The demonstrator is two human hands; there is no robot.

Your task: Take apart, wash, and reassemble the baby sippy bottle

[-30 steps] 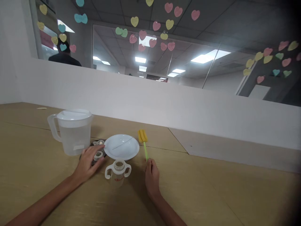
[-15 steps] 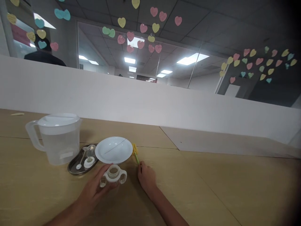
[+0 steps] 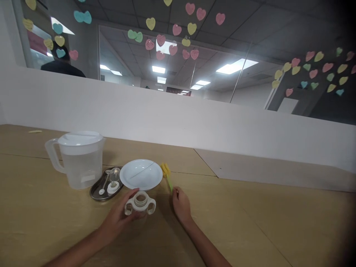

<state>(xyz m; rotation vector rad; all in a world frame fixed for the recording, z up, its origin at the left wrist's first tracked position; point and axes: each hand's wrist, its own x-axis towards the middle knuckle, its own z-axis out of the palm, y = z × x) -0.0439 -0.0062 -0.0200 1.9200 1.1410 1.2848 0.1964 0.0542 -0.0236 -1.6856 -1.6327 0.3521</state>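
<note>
My left hand is wrapped round a baby bottle with two white side handles. The bottle has no cap on, and its round mouth faces up toward me. To its right, my right hand is closed round the green handle of a bottle brush. The brush's yellow head points away from me, beside the rim of a white bowl. On a small metal tray lie a white bottle collar, a clear cap and a thin straw piece with a round white end.
A lidded clear pitcher with liquid in it stands on the left of the wooden table. A white wall with glass above runs along the back. Heart-shaped notes stick to the glass, and a person is behind it.
The camera view has shifted, moving the tabletop things rightward in the picture. The brush's yellow head shows more fully, a little farther from the bowl. Both hands keep their hold.
</note>
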